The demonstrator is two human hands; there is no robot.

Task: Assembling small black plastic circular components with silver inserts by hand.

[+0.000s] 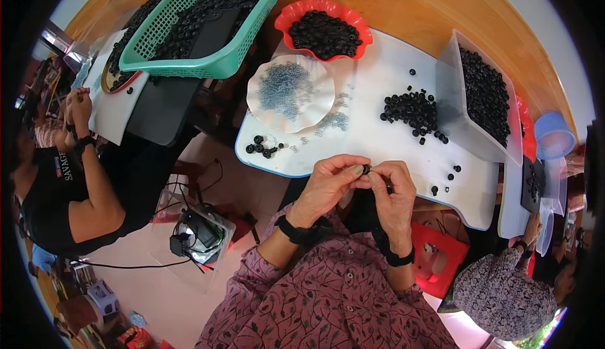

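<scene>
Just past the near edge of a white table [362,116], my left hand [324,182] and my right hand [394,194] meet, thumbs and fingers pinched. Between the fingertips is a small round black plastic part [366,169], gripped from both sides and partly covered. Beyond my left hand lies a small group of black parts [261,147]. A white scalloped plate [255,100] holds a heap of tiny clear or silvery pieces [283,87], and more are scattered beside it. Farther right, a loose pile of black parts [409,113] rests on the tabletop.
Black parts fill a red scalloped bowl [360,28], a translucent bin [449,116] and a green basket [170,67]. Several single parts [435,190] lie near the right edge. One person [82,185] sits at the left, another [504,292] at the right. Cables run across the floor.
</scene>
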